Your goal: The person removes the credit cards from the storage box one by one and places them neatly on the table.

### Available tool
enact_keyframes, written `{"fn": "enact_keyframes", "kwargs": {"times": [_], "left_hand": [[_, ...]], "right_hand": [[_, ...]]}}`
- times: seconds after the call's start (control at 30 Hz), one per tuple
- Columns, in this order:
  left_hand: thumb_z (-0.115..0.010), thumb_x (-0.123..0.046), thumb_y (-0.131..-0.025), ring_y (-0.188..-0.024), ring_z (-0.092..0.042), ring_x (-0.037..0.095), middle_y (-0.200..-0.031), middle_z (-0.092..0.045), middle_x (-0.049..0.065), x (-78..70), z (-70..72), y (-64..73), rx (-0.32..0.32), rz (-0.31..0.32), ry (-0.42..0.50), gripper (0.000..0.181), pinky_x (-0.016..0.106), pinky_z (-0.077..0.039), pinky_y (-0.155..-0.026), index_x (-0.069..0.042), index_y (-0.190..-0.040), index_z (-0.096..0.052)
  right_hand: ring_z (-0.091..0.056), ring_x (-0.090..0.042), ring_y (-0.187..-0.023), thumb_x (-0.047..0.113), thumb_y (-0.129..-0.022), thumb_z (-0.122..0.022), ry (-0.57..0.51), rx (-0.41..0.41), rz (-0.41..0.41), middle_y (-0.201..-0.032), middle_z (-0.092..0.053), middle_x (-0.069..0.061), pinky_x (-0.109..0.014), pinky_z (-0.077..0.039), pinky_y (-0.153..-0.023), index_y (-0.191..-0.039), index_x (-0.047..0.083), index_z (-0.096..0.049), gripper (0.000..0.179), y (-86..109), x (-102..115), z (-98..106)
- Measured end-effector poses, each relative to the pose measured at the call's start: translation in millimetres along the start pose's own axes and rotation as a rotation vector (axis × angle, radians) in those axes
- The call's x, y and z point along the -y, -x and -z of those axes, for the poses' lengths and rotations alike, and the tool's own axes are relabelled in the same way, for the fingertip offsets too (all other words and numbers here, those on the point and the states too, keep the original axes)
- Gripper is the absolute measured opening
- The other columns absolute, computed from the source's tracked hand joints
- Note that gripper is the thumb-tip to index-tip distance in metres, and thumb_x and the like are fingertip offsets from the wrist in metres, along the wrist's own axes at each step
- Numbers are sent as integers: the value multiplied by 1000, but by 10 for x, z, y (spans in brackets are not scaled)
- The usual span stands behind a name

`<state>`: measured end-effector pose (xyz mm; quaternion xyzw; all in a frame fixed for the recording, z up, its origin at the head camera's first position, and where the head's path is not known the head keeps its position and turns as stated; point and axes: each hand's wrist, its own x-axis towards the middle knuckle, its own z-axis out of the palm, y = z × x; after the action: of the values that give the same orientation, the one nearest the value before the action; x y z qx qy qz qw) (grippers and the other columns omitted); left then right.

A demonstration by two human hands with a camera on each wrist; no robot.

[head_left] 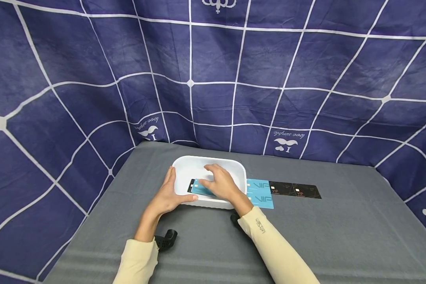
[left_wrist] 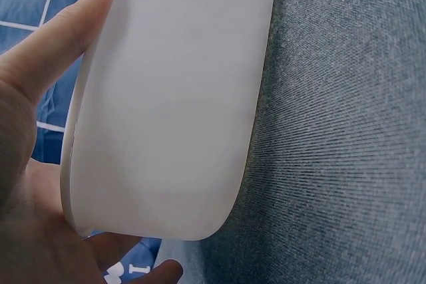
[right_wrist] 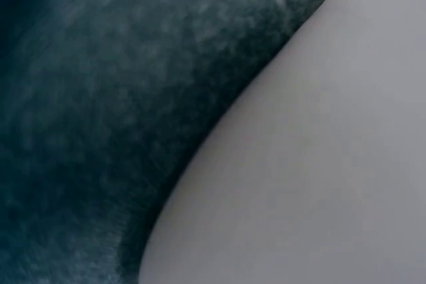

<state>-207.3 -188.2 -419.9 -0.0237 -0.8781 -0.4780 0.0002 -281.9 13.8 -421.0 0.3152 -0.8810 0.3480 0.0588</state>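
A white plastic tray [head_left: 186, 162] with rounded corners sits on the grey tabletop. My left hand [head_left: 167, 197] holds its left end, thumb along the front rim and fingers at the side wall. The left wrist view shows that thumb [left_wrist: 60, 38] at the rim. Inside the tray lies a blue card [head_left: 203, 189], overlapping a black card [head_left: 190, 186]. My right hand [head_left: 221, 183] reaches in over them, thumb and forefinger spread apart, partly hiding the blue card. In the right wrist view only the tray wall [right_wrist: 313, 164] and grey cloth show.
Right of the tray lie blue VIP cards [head_left: 260, 194], then two black VIP cards [head_left: 294, 189] in a row. A grey cloth [head_left: 340, 232] covers the table. Behind and at the left hangs a blue curtain [head_left: 213, 102] with white lines.
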Motion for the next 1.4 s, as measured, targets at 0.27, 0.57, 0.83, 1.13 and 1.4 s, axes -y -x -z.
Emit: {"fn": "enact_keyframes", "kwargs": {"times": [0.27, 0.57, 0.83, 1.13, 1.4], "left_hand": [[-88, -34, -72, -148, 1, 37, -162, 8, 23, -17, 15, -10, 2, -9, 2, 130, 51, -11, -117, 5, -154, 4], [-88, -36, -72, -148, 2, 36, -162, 10, 21, -27, 10, -20, 12, 0, 9, 131, 52, -10, -117, 4, -155, 6], [-88, -36, -72, -148, 1, 36, -162, 9, 21, -14, 0, -8, 10, 7, 6, 131, 52, -11, -117, 4, -155, 6], [-88, -36, -72, -148, 3, 35, -162, 9, 22, -32, 2, -20, -1, -12, -10, 131, 50, -9, -117, 5, -155, 6], [-88, -36, -72, -148, 2, 36, -161, 8, 24, -11, -4, -17, 1, -1, -22, 131, 50, -10, -117, 6, -154, 5]], "right_hand": [[-53, -31, -124, 34, -88, -74, 21, 112, -79, -133, -58, -17, -44, -41, -103, -133, -5, -56, 62, -23, -11, -10], [-58, -31, -115, 35, -83, -79, 92, 173, -63, -124, -62, -20, -43, -44, -99, -130, -9, -57, 68, -2, -26, -35], [-56, -27, -106, 35, -81, -81, 240, 315, -96, -117, -59, -14, -39, -46, -93, -127, -2, -61, 62, -16, -23, -71], [-55, -26, -106, 28, -81, -82, 274, 315, -96, -114, -58, -11, -37, -45, -93, -118, -1, -68, 50, -31, 17, -42], [-56, -26, -106, 27, -81, -82, 287, 316, -85, -115, -59, -12, -37, -45, -94, -119, -1, -67, 49, -12, 24, -47]]}}
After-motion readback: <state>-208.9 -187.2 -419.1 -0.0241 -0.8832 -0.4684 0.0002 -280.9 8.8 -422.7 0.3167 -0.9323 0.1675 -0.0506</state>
